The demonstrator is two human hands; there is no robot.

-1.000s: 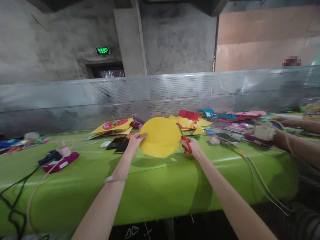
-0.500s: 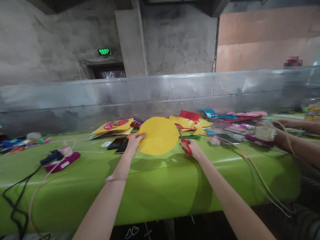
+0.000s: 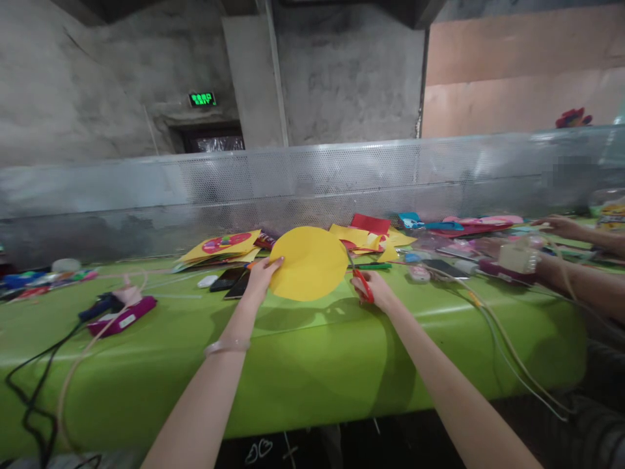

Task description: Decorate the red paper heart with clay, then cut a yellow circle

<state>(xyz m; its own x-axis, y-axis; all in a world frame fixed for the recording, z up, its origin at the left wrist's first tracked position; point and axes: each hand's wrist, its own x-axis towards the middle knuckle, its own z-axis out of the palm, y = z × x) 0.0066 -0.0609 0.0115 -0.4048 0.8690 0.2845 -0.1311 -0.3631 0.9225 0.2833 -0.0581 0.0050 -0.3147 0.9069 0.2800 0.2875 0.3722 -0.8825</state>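
A yellow paper disc [image 3: 308,262] is held up above the green table [image 3: 312,365]. My left hand [image 3: 262,278] pinches its left edge, fingers closed on the paper. My right hand [image 3: 374,290] grips red-handled scissors [image 3: 360,281], whose blades meet the disc's right edge. Both my forearms reach forward from the bottom of the view.
Yellow and red paper sheets [image 3: 222,248] and scraps [image 3: 368,238] lie behind the disc. Two dark phones [image 3: 233,281] sit left of my left hand. A magenta glue gun [image 3: 120,317] with cables lies at left. Another person's hands [image 3: 561,228] work at the right beside cables [image 3: 493,326].
The disc has turned slightly and shifted a little left and up. The scissors stay at its right edge. The other person's far hand has moved out over the table.
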